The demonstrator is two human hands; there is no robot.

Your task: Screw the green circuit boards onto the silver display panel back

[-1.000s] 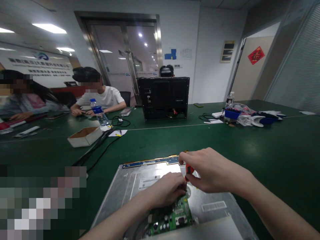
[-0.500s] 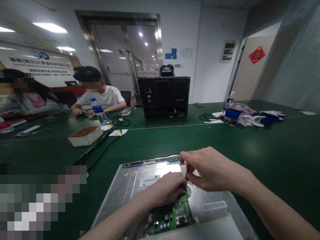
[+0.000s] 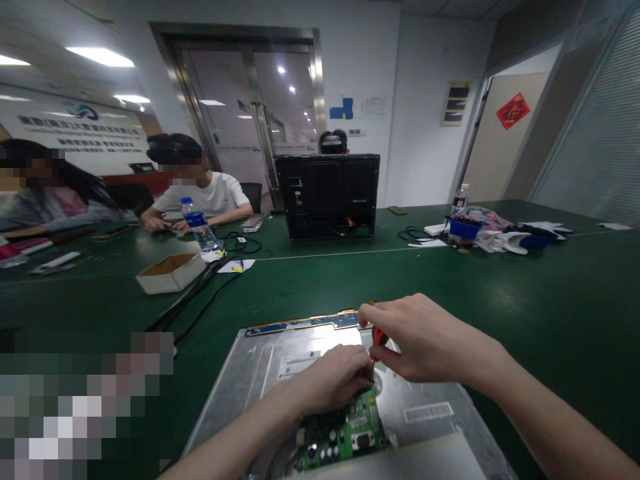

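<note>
My right hand (image 3: pixel 425 339) is closed round the red and black handle of a screwdriver (image 3: pixel 380 337), which points down. Beside the screwdriver's lower end, my left hand (image 3: pixel 340 377) has its fingers pinched together; what lies between them is hidden. Both hands are over a flat metal panel (image 3: pixel 425 393) that looks like the back of a display. Under my left hand, a green circuit board (image 3: pixel 363 423) shows in part. A narrow blue circuit strip (image 3: pixel 295 325) runs along the panel's far edge.
Beyond the panel on the green table (image 3: pixel 300 280) stands a black display housing (image 3: pixel 327 193). To the left are an open box (image 3: pixel 170 273), a water bottle (image 3: pixel 197 223) and black cables (image 3: pixel 200 293). Blue trays (image 3: pixel 464 230) and gloves sit far right. Several people sit around the table.
The screwdriver's handle looks slightly turned in my right hand. Both hands and the panel keep nearly the same place.
</note>
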